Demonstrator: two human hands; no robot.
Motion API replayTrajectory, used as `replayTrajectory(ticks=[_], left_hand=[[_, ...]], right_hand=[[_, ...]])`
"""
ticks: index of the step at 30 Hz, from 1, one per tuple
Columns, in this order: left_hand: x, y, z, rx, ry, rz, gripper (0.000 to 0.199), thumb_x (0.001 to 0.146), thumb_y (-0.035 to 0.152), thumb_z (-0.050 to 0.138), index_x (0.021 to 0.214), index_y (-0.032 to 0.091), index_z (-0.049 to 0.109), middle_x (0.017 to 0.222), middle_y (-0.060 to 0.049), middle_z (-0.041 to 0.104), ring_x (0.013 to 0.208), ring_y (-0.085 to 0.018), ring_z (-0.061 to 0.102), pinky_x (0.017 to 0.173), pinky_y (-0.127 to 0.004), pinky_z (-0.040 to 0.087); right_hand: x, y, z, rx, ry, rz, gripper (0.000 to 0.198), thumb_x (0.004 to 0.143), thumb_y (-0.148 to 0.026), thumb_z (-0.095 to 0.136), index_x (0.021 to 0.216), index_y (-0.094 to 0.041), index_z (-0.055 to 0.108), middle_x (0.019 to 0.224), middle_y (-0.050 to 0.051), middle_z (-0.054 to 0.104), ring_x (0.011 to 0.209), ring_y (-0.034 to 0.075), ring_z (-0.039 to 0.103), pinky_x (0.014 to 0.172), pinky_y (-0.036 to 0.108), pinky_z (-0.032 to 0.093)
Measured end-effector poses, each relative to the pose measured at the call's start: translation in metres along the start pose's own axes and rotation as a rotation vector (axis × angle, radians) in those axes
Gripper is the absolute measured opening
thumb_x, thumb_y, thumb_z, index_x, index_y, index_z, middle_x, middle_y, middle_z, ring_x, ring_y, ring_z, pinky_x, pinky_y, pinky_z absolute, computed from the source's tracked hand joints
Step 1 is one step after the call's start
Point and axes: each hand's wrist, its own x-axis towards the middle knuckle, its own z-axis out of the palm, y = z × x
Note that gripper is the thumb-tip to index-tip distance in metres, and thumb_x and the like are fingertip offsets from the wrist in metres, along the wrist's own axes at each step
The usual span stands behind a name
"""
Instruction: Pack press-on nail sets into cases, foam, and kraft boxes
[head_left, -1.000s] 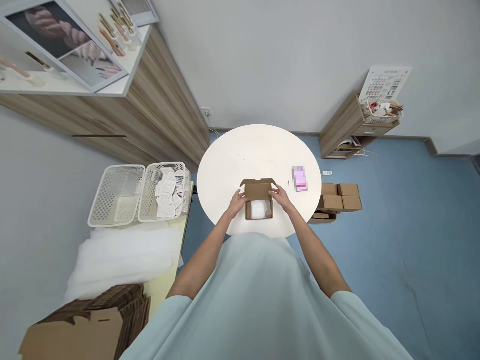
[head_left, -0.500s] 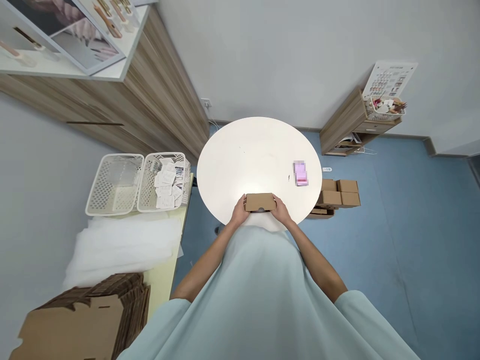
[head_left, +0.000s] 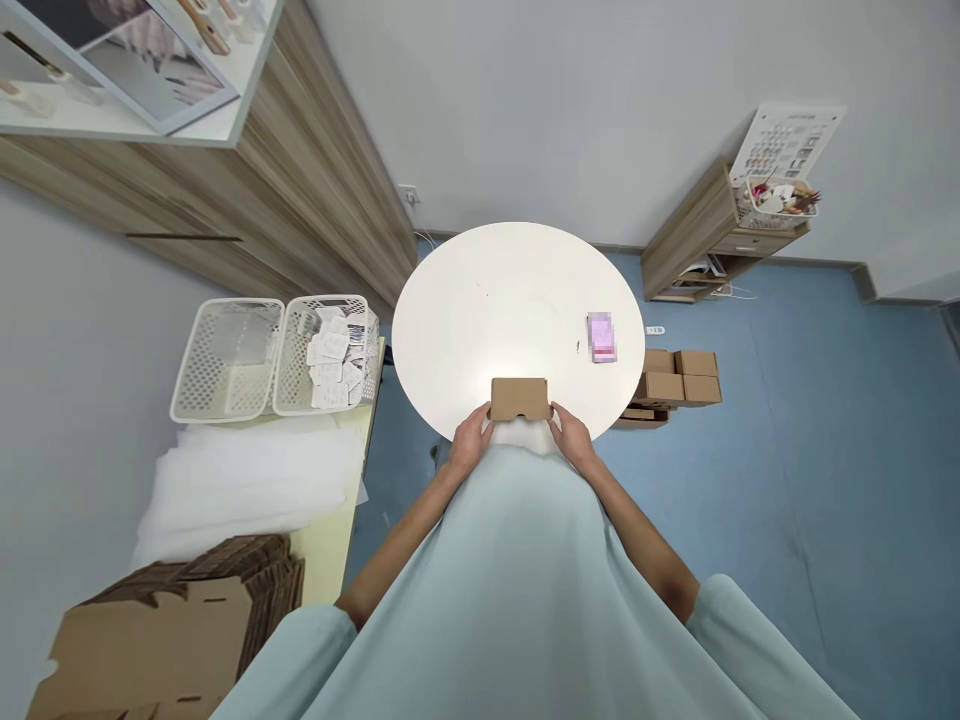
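A small brown cardboard box [head_left: 520, 397] lies near the front edge of the round white table [head_left: 480, 290], its lid down. At its left near corner, my left hand [head_left: 471, 438] holds it with fingers and thumb. My right hand [head_left: 572, 436] grips the opposite near corner in the same way. A notch shows in the middle of the box's near edge. Farther right on the table lies a pink, pixelated item [head_left: 601, 338].
To the left, a side table [head_left: 324, 560] bears two white baskets [head_left: 225, 360], one with paper slips, white foam sheets [head_left: 247, 480] and flat cardboard stacks [head_left: 157, 650]. Brown boxes [head_left: 681, 385] stand low at right. A wooden cabinet [head_left: 330, 170] rises behind left.
Both hands have slid back toward me, to the box's near corners. The front flap gap of the box now looks closed. The view has shifted slightly.
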Motion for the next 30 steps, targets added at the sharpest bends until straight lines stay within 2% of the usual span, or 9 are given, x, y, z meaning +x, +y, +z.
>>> replayTrajectory(ticks=[4,9,14,17,21,26,30], left_hand=[[0.000,0.004,0.002,0.053,-0.102,-0.037,0.044,0.103,0.023,0.054,0.144,0.022,0.069,0.135,-0.011,0.077,0.122,-0.032,0.073,0.107,-0.042,0.055],[-0.002,0.001,0.005,0.080,-0.207,-0.147,0.043,0.101,0.023,0.054,0.139,0.021,0.074,0.113,-0.011,0.083,0.104,-0.032,0.077,0.094,-0.039,0.057],[-0.002,-0.004,0.015,-0.090,-0.194,-0.255,0.050,0.090,0.013,0.061,0.137,0.021,0.076,0.123,-0.009,0.082,0.116,-0.028,0.077,0.102,-0.035,0.057],[-0.001,-0.005,0.020,-0.178,-0.148,-0.294,0.044,0.093,0.016,0.062,0.135,0.020,0.076,0.128,-0.008,0.081,0.122,-0.026,0.076,0.106,-0.034,0.057],[0.002,-0.010,0.025,-0.175,-0.106,-0.353,0.040,0.094,0.013,0.062,0.130,0.019,0.078,0.122,-0.009,0.083,0.123,-0.026,0.076,0.110,-0.036,0.056],[0.008,-0.017,0.030,-0.197,-0.087,-0.380,0.044,0.093,0.007,0.060,0.134,0.017,0.075,0.127,-0.010,0.081,0.124,-0.022,0.075,0.113,-0.033,0.054],[0.015,-0.020,0.033,-0.188,-0.085,-0.403,0.044,0.092,0.008,0.061,0.133,0.018,0.075,0.129,-0.009,0.080,0.126,-0.022,0.074,0.114,-0.032,0.053]], right_hand=[[0.004,-0.007,-0.004,-0.107,-0.120,0.059,0.043,0.110,-0.026,0.049,0.152,-0.024,0.058,0.130,0.010,0.079,0.113,0.029,0.076,0.091,0.035,0.054],[0.007,-0.004,0.005,-0.162,-0.209,0.089,0.037,0.109,-0.026,0.055,0.145,-0.023,0.063,0.126,0.010,0.080,0.114,0.028,0.076,0.088,0.032,0.052],[0.008,0.005,0.018,-0.041,-0.207,0.091,0.037,0.107,-0.034,0.061,0.141,-0.020,0.065,0.129,0.012,0.079,0.119,0.029,0.075,0.093,0.034,0.054],[0.009,0.012,0.023,0.068,-0.171,0.099,0.031,0.109,-0.027,0.054,0.137,-0.023,0.066,0.131,0.009,0.079,0.119,0.026,0.076,0.098,0.034,0.055],[0.013,0.019,0.029,0.149,-0.129,0.126,0.027,0.106,-0.020,0.054,0.129,-0.025,0.067,0.132,0.007,0.079,0.114,0.024,0.078,0.096,0.034,0.057],[0.020,0.025,0.037,0.208,-0.084,0.154,0.021,0.102,-0.018,0.059,0.119,-0.028,0.067,0.124,0.004,0.079,0.104,0.021,0.078,0.088,0.031,0.058],[0.026,0.029,0.042,0.215,-0.065,0.178,0.024,0.100,-0.017,0.061,0.122,-0.027,0.065,0.124,0.005,0.078,0.100,0.020,0.078,0.088,0.032,0.058]])
